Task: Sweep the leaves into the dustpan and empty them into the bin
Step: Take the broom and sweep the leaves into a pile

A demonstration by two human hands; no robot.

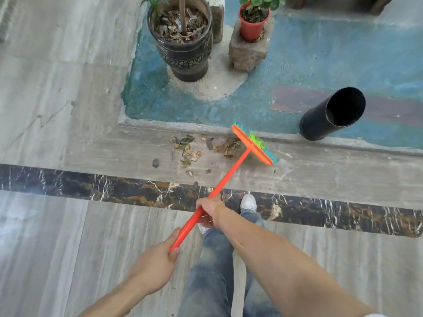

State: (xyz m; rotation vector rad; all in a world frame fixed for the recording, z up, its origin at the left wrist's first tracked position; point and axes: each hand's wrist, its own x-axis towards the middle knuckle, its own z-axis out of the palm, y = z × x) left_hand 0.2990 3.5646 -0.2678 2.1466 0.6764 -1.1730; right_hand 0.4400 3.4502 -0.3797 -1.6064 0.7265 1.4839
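An orange broom (231,172) with green and blue bristles stands with its head (255,145) on the grey floor, just right of a scatter of dry leaves (192,149). My right hand (211,212) grips the handle at its middle. My left hand (158,264) holds the handle's near end. A black cylindrical bin (332,114) stands on the blue raised floor to the right of the broom head, its mouth open. No dustpan shows in this view.
A large dark plant pot (185,49) and a small red pot (253,26) on a stone block stand on the blue area behind the leaves. A low step edge (171,126) runs behind the leaves. My legs and a white shoe (248,202) are below.
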